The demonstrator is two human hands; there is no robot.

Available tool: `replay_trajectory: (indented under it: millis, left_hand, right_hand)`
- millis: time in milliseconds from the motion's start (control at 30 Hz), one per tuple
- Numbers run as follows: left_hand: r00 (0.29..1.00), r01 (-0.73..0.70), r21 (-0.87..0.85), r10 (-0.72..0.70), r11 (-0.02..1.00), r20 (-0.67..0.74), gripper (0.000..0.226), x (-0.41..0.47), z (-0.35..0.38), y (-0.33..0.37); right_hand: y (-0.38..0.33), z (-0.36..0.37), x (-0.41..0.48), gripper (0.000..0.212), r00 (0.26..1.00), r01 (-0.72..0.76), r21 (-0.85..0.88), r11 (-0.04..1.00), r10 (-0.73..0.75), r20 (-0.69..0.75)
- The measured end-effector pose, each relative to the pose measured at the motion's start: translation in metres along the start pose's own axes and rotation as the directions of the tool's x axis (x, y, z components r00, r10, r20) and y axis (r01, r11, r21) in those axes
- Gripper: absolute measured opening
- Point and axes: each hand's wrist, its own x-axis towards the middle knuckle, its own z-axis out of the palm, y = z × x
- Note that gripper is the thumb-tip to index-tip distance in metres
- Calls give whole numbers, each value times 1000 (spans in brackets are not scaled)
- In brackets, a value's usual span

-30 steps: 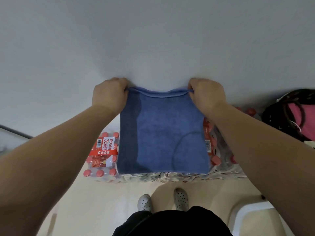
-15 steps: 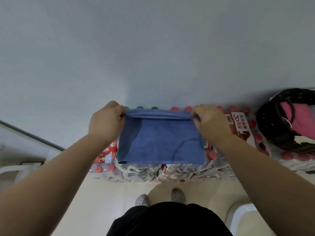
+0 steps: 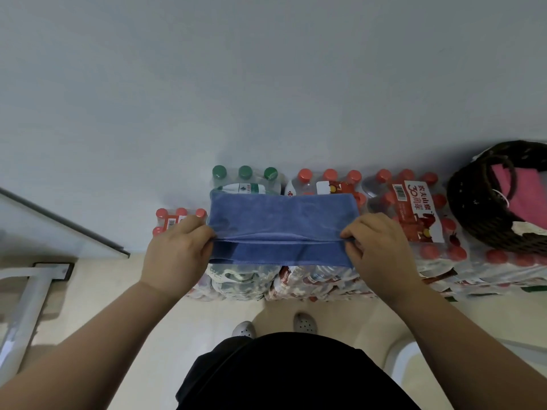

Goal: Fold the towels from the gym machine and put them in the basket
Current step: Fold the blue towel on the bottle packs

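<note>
My left hand (image 3: 177, 250) and right hand (image 3: 376, 247) pinch the towel (image 3: 281, 214) ends — it lies on bottles (image 3: 414, 214), basket (image 3: 485, 202) right of my grip.

The towel (image 3: 281, 220) lies in the middle of the frame on top of the bottle packs (image 3: 414, 208), which stand in a row on the floor (image 3: 118, 306) against the wall (image 3: 266, 84). The left hand (image 3: 177, 255) pinches its left end and the right hand (image 3: 381, 253) its right end. The basket (image 3: 485, 208) sits on the packs at the right edge, with a cloth (image 3: 527, 199) inside. A metal frame (image 3: 26, 294) stands at the lower left.
</note>
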Motion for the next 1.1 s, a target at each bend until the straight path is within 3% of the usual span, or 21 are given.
replay_trajectory:
  millis: [100, 267, 400, 567, 633, 833, 1100]
  left_hand:
    - [998, -10, 3, 9, 1000, 66, 24, -12, 7, 1]
    - [968, 47, 34, -54, 998, 244, 4, -20, 16, 5]
    - [937, 53, 51, -68, 997, 342, 13, -15, 9, 9]
    - [955, 72, 55, -85, 996, 283, 48, 3, 2, 28]
    - [940, 85, 48, -96, 995, 327, 58, 17, 9, 41]
    - [844, 68, 136, -130, 988, 521, 76, 47, 55, 49]
    - [830, 51, 174, -138, 983, 540, 88, 63, 76, 55]
  right_hand:
    - [0, 7, -9, 15, 999, 25, -33, 999, -24, 31]
    - [3, 27, -20, 20, 988, 10, -105, 994, 6, 157]
    - [1, 26, -20, 20, 970, -30, -102, 994, 54, 235]
    - [-22, 19, 7, 37, 981, -43, -13, 999, 45, 188]
    - [-38, 24, 26, 47, 970, -81, -1, 997, 79, 230]
    - [-31, 65, 53, 75, 842, -262, -181, 948, 317, 437]
    - [7, 73, 61, 84, 846, -270, -241, 932, 349, 404]
